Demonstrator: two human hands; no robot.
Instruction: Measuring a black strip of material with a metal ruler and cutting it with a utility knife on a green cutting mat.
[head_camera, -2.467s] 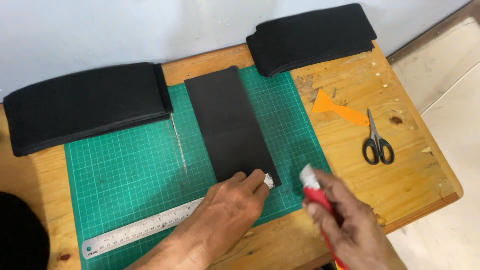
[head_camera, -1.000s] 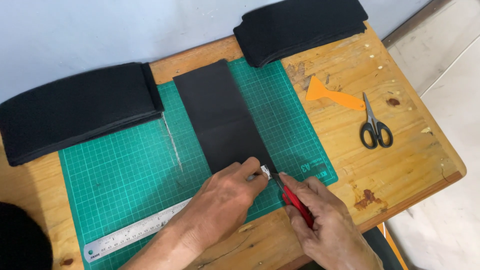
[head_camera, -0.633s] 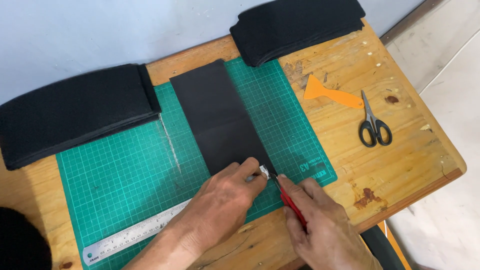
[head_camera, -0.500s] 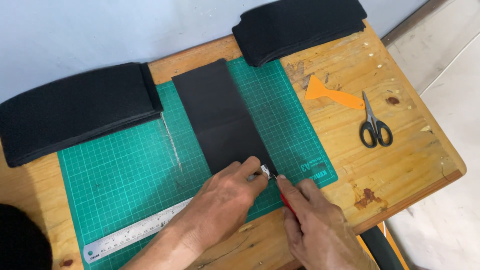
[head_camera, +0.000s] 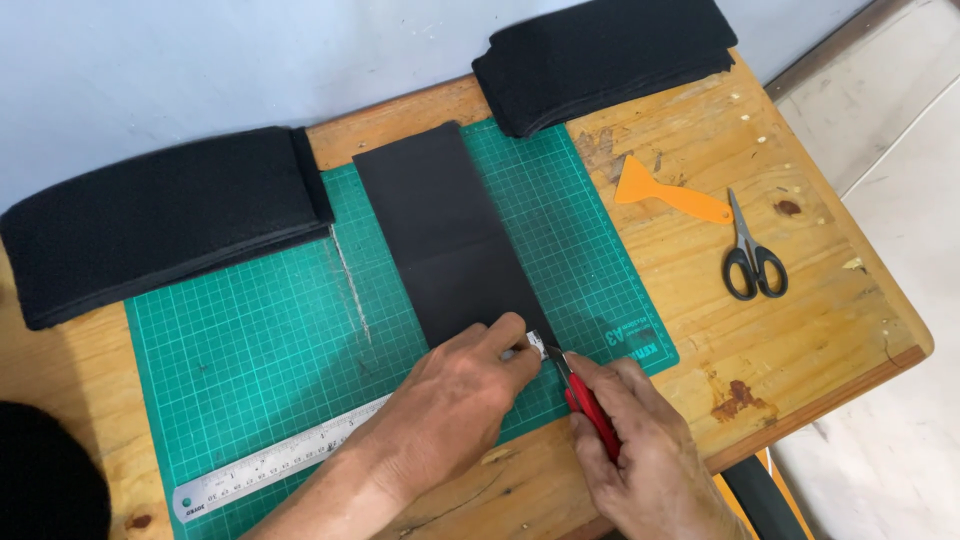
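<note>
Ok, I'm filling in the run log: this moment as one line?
left hand pressing black sheet | right hand holding red knife at sheet's near corner | green cutting mat

Both forearms bare to the frame's lower edge; no sleeves, no gloves, no watch or wristband seen. Left hand: broad back, knuckles and tendons standing out, veins raised along the forearm, no ring on the fingers that show. Right hand: bare likewise, knuckles creased, no ring visible. Nails short where they show. Dark rounded patch, perhaps clothing, at the lower left corner; cannot tell what.
</note>
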